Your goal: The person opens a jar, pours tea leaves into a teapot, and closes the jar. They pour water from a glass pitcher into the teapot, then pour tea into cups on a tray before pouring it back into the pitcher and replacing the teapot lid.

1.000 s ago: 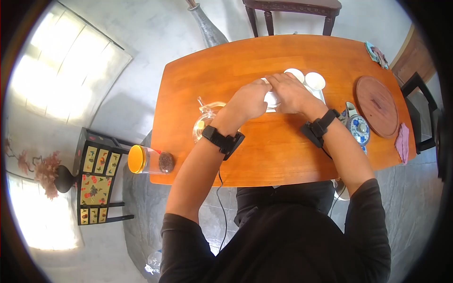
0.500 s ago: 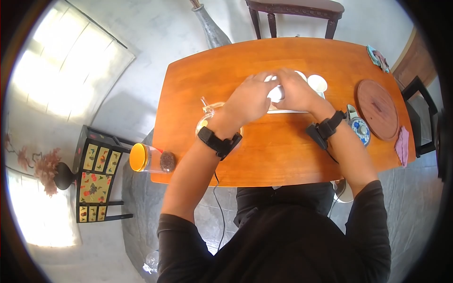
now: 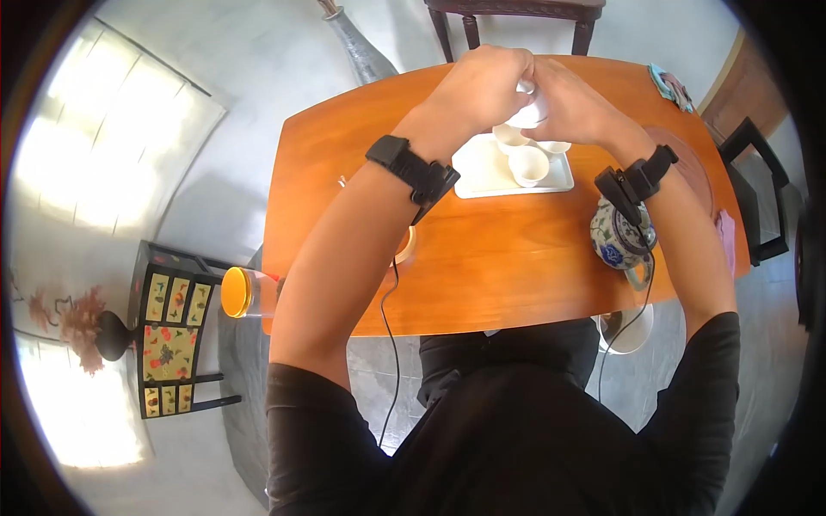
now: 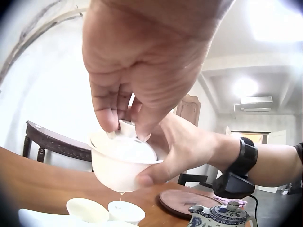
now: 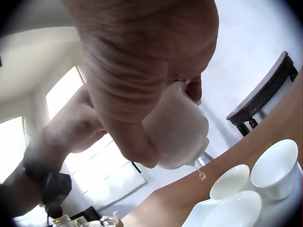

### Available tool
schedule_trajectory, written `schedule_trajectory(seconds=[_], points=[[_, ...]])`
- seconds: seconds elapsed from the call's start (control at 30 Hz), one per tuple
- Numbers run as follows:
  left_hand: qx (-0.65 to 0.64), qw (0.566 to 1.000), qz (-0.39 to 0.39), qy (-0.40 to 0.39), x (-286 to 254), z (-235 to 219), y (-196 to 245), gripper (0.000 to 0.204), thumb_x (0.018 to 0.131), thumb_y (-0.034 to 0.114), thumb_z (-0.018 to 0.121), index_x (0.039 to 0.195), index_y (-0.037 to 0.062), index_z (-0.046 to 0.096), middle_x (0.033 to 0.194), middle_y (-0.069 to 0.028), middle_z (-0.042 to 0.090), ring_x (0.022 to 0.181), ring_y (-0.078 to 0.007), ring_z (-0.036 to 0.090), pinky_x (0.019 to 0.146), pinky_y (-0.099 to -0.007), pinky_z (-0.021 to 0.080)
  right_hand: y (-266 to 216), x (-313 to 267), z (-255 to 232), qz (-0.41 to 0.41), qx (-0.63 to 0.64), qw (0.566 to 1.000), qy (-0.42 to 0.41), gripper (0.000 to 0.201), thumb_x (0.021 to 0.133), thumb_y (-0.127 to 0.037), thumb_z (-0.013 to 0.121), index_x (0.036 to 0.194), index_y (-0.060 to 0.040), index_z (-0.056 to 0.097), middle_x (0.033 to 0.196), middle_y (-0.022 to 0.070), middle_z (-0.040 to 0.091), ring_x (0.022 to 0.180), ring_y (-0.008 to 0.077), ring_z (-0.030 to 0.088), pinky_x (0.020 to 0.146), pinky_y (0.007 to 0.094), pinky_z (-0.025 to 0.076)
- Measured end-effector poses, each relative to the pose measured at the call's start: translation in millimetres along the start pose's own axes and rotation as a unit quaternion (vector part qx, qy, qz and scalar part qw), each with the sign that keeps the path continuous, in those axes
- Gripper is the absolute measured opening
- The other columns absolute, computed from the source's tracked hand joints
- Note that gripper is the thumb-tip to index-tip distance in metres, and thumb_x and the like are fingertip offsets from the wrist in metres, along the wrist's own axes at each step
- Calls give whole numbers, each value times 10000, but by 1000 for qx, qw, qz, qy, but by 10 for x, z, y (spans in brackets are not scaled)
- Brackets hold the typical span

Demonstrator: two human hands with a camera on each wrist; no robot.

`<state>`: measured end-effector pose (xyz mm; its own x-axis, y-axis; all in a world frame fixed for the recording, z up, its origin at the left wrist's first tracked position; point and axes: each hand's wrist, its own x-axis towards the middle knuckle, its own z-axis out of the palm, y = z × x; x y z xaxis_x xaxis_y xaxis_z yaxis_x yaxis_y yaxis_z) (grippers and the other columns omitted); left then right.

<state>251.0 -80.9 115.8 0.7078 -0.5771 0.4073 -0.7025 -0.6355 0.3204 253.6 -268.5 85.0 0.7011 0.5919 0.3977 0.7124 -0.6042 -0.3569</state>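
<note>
A white lidded bowl (image 3: 532, 110) is held up over the far side of a white tray (image 3: 471, 176). In the left wrist view my left hand (image 4: 142, 71) pinches the knob of the lid (image 4: 135, 147), which sits tilted inside the rim. My right hand (image 5: 151, 80) grips the body of the bowl (image 5: 177, 130); its thumb and fingers lie along the sides. A little liquid (image 5: 202, 174) hangs below the bowl in the right wrist view. White cups (image 3: 528, 165) stand on the tray, partly under the hands.
A blue-and-white teapot (image 3: 615, 234) stands near my right forearm, with a round wooden board (image 4: 182, 202) beyond it. An orange-lidded jar (image 3: 236, 292) lies at the left table edge. My left arm mostly hides glassware (image 3: 408, 248). A chair (image 3: 520, 9) stands behind the table.
Both hands have raised the bowl and carried it toward the table's far side. The tray and its cups show more, and so does the teapot. My left forearm covers more of the glassware.
</note>
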Motion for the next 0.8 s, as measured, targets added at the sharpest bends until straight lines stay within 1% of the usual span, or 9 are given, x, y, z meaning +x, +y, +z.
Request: schedule_trajectory(seconds=[0.13,0.3,0.43,0.53,0.6,0.63,0.7,0.77,0.8], points=[[24,999,12,-21,168,254,-99,235,841,140,757,1008,0,668,951,-169,716,883,-323,688,788,-396,546,286,-68,97,10,1,1000,-9,722,636,-141,873,1271,-61,537,1249,167,613,1185,380,553,1038,455,461],[-64,995,-65,-42,227,471,-195,292,828,153,791,1038,-8,667,932,-131,700,875,-243,677,787,-358,542,524,-106,168,24,-41,998,-41,725,647,-131,858,1282,-44,518,1211,183,606,1170,381,544,1017,454,462],[-63,993,-87,-50,301,553,-264,306,819,164,801,1036,-5,668,929,-117,695,862,-218,671,782,-340,541,574,-67,127,48,-42,995,-83,722,658,-105,844,1283,-23,494,1185,199,596,1151,395,539,995,467,464],[-69,993,-86,-42,331,626,-308,292,825,165,792,1023,-13,673,928,-118,704,866,-216,680,795,-329,543,627,-58,148,55,-52,994,-76,696,625,-111,837,1242,-11,531,1188,174,619,1163,383,548,1010,446,465],[-64,993,-92,-44,350,673,-340,321,810,195,804,1010,-21,679,890,-120,709,829,-211,691,782,-326,555,670,-65,168,45,-52,995,-79,711,635,-95,841,1261,-12,513,1181,198,608,1168,398,545,1001,455,465],[-67,992,-93,-47,360,703,-360,321,810,195,804,1010,-21,679,890,-120,709,829,-211,691,782,-326,555,696,-71,177,32,-55,995,-79,727,646,-80,844,1280,-14,495,1174,221,597,1173,414,541,992,464,465],[-68,993,-86,-40,358,743,-377,283,759,183,811,920,-31,719,829,-199,715,754,-334,698,731,-403,564,727,-67,196,41,-53,995,-77,721,647,-85,847,1278,-25,502,1183,218,595,1180,417,537,994,460,465],[-78,994,-59,-44,349,726,-421,212,797,155,741,886,-35,711,779,-217,694,711,-326,699,685,-405,553,735,-77,193,49,-48,994,-80,716,648,-89,849,1277,-35,509,1193,215,592,1187,421,534,996,456,464],[-83,995,-29,-44,345,693,-410,170,836,126,671,852,-40,703,729,-235,673,669,-318,700,638,-408,542,615,-5,83,27,-69,991,-113,558,630,-107,834,1118,0,585,1014,202,647,1000,414,604,859,457,502]])
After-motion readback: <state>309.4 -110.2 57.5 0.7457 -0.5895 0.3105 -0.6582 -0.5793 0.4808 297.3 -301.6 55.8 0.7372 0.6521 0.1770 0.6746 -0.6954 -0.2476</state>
